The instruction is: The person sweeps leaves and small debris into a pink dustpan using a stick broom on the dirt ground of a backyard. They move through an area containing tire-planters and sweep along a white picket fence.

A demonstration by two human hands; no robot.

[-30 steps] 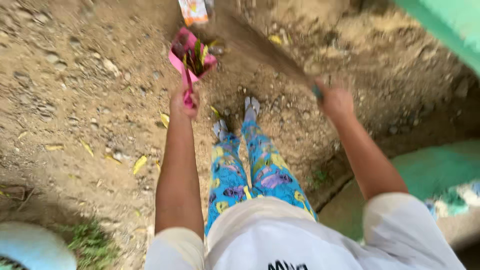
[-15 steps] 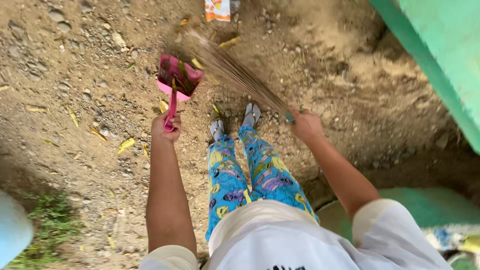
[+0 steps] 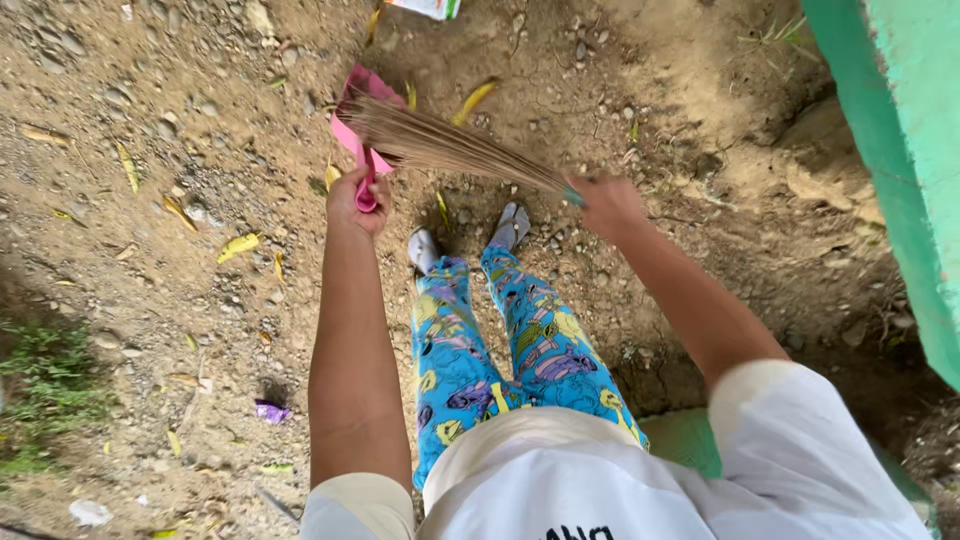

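My left hand point(image 3: 356, 203) grips the handle of a pink dustpan point(image 3: 352, 112) that rests on the dirt ahead of my feet. My right hand point(image 3: 606, 204) holds a stick broom point(image 3: 450, 148) by its bound end; its brown bristles fan out leftward and lie over the mouth of the dustpan. Yellow fallen leaves point(image 3: 474, 98) lie on the ground just beyond the pan and broom. A piece of printed litter point(image 3: 428, 7) sits at the top edge of the view. My legs in blue patterned trousers stand below the hands.
Bare stony dirt point(image 3: 170, 150) spreads to the left, strewn with yellow leaves. A green painted wall point(image 3: 905, 140) runs down the right side. A patch of grass point(image 3: 45, 385) grows at the lower left, near a purple scrap point(image 3: 270, 411) and a white scrap point(image 3: 88, 512).
The dustpan and my left hand have shifted toward my feet. The broom has swung left and its bristles now cover the pan's mouth. The view has moved left.
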